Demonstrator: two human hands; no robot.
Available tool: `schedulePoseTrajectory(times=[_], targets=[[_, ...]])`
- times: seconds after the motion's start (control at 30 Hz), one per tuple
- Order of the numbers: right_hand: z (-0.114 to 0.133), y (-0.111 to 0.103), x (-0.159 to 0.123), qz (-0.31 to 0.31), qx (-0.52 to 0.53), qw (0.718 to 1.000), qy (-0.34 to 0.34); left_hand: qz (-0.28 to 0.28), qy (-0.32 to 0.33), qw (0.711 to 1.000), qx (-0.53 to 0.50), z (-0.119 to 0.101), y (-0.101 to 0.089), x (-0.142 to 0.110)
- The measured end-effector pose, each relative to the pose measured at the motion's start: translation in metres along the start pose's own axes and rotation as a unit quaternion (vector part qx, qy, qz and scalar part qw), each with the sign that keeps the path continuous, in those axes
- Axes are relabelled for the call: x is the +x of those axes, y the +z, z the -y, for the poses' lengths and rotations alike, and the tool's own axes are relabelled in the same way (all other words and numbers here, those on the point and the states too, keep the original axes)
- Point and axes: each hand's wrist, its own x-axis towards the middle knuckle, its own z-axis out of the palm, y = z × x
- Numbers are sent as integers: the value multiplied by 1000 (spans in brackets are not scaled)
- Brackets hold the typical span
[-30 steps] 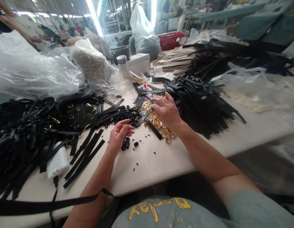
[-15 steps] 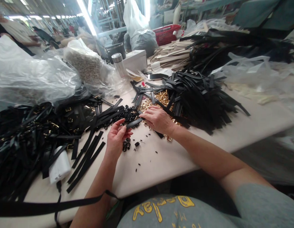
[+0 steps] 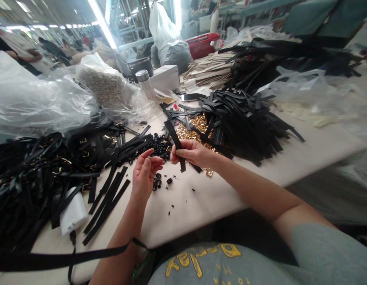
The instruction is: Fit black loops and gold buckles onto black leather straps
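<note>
Head view: from where I am standing, the person's right hand (image 3: pixel 195 153) is clamping thumb and fingers on a short black strip (image 3: pixel 174 136), which is slanting over the pale table (image 3: pixel 207 209) in front of the gold-coloured buckles (image 3: pixel 186 133). Just to its left, the left hand (image 3: pixel 143 174) is hovering with its fingers loosely curled and its thumb and fingertips apart, close to the pile of black rings (image 3: pixel 161 145). Beyond the right hand, a big heap of black strips (image 3: pixel 245 130) is spreading across the table, while a white power bank (image 3: pixel 73 209) is lying near the left forearm.
</note>
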Motion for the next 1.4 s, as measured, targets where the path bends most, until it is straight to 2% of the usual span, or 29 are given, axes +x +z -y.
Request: schedulePoseTrajectory(times=[0.07,0.17,0.23,0.3,0.4,0.43,0.5,0.53,0.57,0.63,0.7,0.77,0.87,1.0,1.1,1.27,1.33,1.4], targets=[[-4,6,2,-31,81,996,-29,54,-28,997,38,4,4,-4],[-14,13,5,-81,142,986,-37,125,-114,981,97,9,14,-10],[-20,14,7,-106,151,982,-36,140,-163,971,107,11,18,-13],[-24,9,10,-120,135,983,-36,129,-191,968,98,12,19,-13],[-20,-11,15,-181,35,980,-78,87,-208,972,68,11,14,-11],[-15,-19,15,-221,-24,968,-118,76,-210,973,55,9,12,-10],[-2,-32,15,-279,-177,918,-220,65,-215,974,33,6,10,-7],[5,-36,14,-277,-262,885,-266,65,-217,974,26,4,9,-7],[10,-38,12,-247,-347,854,-298,67,-221,973,22,2,9,-6],[15,-36,8,-121,-488,807,-311,76,-231,970,20,-2,10,-5],[11,-30,5,9,-564,774,-288,85,-238,967,19,-4,9,-5],[1,-25,4,73,-584,768,-254,94,-244,965,18,-4,8,-5],[-10,-23,5,65,-566,794,-215,106,-247,963,15,-3,5,-4],[-12,-23,5,39,-523,832,-181,105,-248,963,-1,-1,1,-2],[-11,-21,5,27,-517,841,-158,101,-251,963,-15,-1,-1,-2],[-12,-17,4,21,-546,822,-160,87,-236,968,19,2,-1,-3],[-13,-16,4,10,-575,802,-165,68,-180,977,96,4,1,-4],[-14,-14,3,-4,-611,775,-163,54,-70,971,220,5,4,-5]])
